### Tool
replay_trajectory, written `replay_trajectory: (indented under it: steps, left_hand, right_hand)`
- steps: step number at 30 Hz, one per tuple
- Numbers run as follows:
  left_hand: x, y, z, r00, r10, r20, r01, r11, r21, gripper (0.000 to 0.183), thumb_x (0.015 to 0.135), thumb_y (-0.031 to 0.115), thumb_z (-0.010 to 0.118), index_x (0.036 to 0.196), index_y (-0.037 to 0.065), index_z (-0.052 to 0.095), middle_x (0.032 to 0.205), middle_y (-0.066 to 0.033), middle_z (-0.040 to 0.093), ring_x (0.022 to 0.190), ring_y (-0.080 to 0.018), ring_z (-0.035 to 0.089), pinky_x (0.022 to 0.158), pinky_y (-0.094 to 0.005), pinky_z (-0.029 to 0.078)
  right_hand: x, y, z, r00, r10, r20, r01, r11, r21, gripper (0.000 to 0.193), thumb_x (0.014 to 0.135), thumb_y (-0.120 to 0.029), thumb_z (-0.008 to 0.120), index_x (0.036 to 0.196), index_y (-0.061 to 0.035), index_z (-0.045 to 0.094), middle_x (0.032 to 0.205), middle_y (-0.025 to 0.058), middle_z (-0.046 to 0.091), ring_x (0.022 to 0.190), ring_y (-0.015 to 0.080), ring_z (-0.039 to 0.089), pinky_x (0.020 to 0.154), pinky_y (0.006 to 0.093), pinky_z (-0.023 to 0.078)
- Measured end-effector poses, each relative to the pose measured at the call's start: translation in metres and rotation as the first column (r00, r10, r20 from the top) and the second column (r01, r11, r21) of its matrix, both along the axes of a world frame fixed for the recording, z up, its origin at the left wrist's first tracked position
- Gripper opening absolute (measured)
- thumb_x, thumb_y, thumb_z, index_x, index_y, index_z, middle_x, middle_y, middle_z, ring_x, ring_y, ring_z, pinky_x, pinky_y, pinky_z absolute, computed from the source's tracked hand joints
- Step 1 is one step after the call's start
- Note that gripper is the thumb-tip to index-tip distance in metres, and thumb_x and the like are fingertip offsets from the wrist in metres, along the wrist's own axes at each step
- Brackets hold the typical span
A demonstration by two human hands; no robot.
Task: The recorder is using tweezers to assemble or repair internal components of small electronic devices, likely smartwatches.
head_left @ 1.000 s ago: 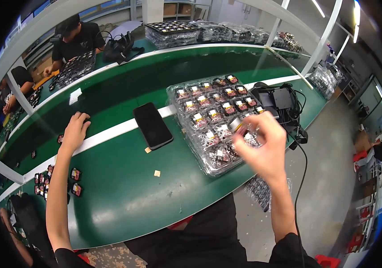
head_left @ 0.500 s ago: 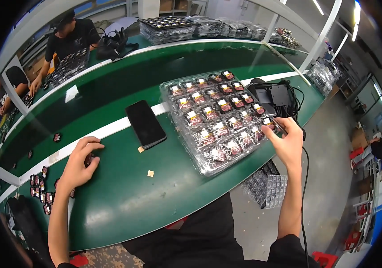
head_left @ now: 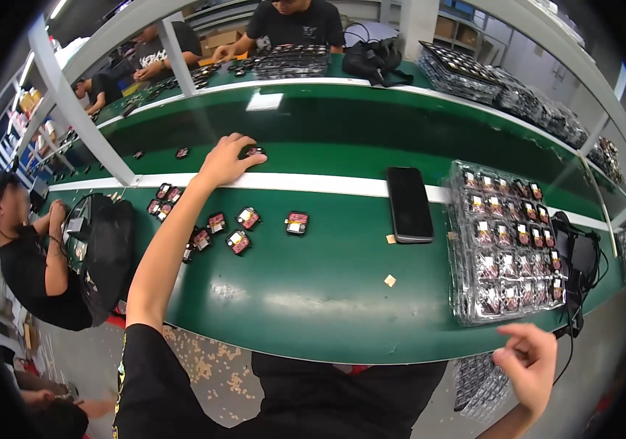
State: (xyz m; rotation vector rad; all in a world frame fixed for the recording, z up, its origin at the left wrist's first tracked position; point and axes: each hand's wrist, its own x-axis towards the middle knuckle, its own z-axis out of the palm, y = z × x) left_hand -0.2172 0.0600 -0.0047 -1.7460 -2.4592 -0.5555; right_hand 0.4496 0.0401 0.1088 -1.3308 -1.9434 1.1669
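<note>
My left hand (head_left: 229, 159) reaches over the white rail onto the green belt (head_left: 313, 143). Its thumb and fingers are closed on a small black-framed module (head_left: 256, 151), partly hidden by the hand. Near the table's front edge, my right hand (head_left: 529, 360) hangs with thumb and forefinger apart and nothing visible between them. Just beyond it lies a stack of clear plastic trays (head_left: 462, 307), its top one filled with rows of similar modules. Beside my left forearm are several loose modules (head_left: 238, 241), and a single module (head_left: 297, 223) lies apart from them.
A black phone (head_left: 409, 208) rests left of the trays. Right of them lies a black adapter with cables (head_left: 578, 256). Two beige scraps (head_left: 390, 280) are on the table. A black bag (head_left: 108, 249) stands at left near a seated person (head_left: 42, 249). Others work across the belt.
The view has swung left. My left hand has moved forward onto the belt and a module there. My right hand has drawn back from the tray's edge; one module now lies alone on the table.
</note>
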Motion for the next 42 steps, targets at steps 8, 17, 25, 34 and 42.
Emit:
replay_trajectory:
  steps: [8, 17, 25, 34, 42]
  left_hand:
    - [0.000, -0.014, 0.005, 0.920, -0.321, 0.224, 0.300, 0.946, 0.123, 0.034, 0.093, 0.015, 0.081, 0.123, 0.000, 0.075, 0.113, -0.0122, 0.067, 0.102, -0.0250, 0.067, 0.098, -0.0385, 0.056]
    - [0.078, -0.070, 0.042, 0.914, -0.387, 0.119, 0.383, 0.922, 0.055, 0.046, 0.087, 0.041, 0.089, 0.116, 0.007, 0.078, 0.121, -0.0108, 0.072, 0.123, -0.0339, 0.064, 0.109, -0.0455, 0.052]
    - [0.185, -0.073, 0.026, 0.924, -0.367, 0.104, 0.375, 0.924, -0.078, 0.057, 0.091, 0.044, 0.089, 0.129, 0.005, 0.073, 0.116, -0.0107, 0.072, 0.108, -0.0357, 0.070, 0.098, -0.0459, 0.054]
    - [0.237, -0.079, 0.015, 0.552, -0.747, 0.371, 0.766, 0.630, 0.129, 0.064, 0.081, 0.009, 0.087, 0.143, 0.007, 0.070, 0.128, -0.0119, 0.070, 0.115, -0.0329, 0.067, 0.100, -0.0453, 0.051]
    - [0.239, -0.080, 0.009, 0.652, -0.709, 0.270, 0.718, 0.691, 0.082, 0.062, 0.076, 0.020, 0.098, 0.131, 0.006, 0.075, 0.123, -0.0097, 0.069, 0.107, -0.0303, 0.064, 0.090, -0.0405, 0.052]
  right_hand:
    - [-0.047, -0.011, -0.033, 0.962, 0.270, 0.034, -0.267, 0.961, -0.065, 0.030, 0.079, 0.002, 0.087, 0.108, 0.0051, 0.081, 0.066, -0.0010, 0.064, 0.055, -0.0009, 0.045, 0.050, 0.0208, 0.030]
    - [-0.091, -0.010, -0.048, 0.930, 0.369, 0.007, -0.365, 0.923, -0.126, 0.025, 0.094, -0.005, 0.079, 0.117, 0.0049, 0.078, 0.087, 0.0042, 0.069, 0.067, 0.0054, 0.056, 0.059, 0.0248, 0.040]
    - [-0.131, 0.000, -0.074, 0.895, 0.411, -0.173, -0.421, 0.907, -0.020, 0.023, 0.106, -0.004, 0.070, 0.127, 0.0036, 0.075, 0.087, 0.0075, 0.062, 0.073, 0.0135, 0.053, 0.067, 0.0294, 0.042]
    - [-0.158, 0.010, -0.100, 0.912, 0.252, -0.325, -0.270, 0.963, -0.013, 0.017, 0.097, -0.002, 0.083, 0.114, 0.0023, 0.084, 0.074, 0.0009, 0.066, 0.059, 0.0025, 0.051, 0.052, 0.0250, 0.034]
    - [-0.150, 0.020, -0.117, 0.910, 0.198, -0.365, -0.183, 0.980, 0.076, 0.013, 0.090, 0.004, 0.087, 0.103, 0.0042, 0.086, 0.073, 0.0000, 0.066, 0.058, 0.0006, 0.048, 0.051, 0.0224, 0.029]
